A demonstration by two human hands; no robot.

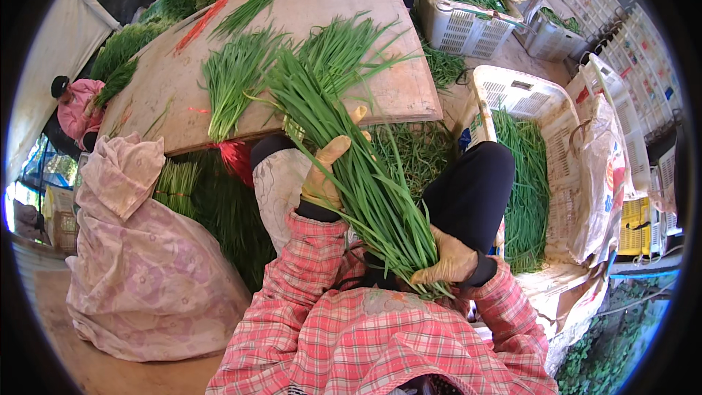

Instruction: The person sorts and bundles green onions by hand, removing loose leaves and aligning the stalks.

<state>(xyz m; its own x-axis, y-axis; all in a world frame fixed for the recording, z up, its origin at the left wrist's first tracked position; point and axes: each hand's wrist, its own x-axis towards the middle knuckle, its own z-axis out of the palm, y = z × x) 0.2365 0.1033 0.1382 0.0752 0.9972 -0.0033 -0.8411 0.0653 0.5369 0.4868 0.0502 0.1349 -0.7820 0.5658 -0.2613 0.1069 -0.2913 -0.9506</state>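
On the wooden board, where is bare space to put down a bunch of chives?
The wooden board is bare along its right side, beside the middle chive piles, and at its far top centre. Its left edge and middle are crowded with greens. The white crate at right is full.

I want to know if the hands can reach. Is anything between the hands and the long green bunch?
No, nothing visible. Both gloved hands are already on the bunch of green chives: the right hand grips its lower end, and the left hand rests against its stalks higher up. The leafy tips lie over the wooden board.
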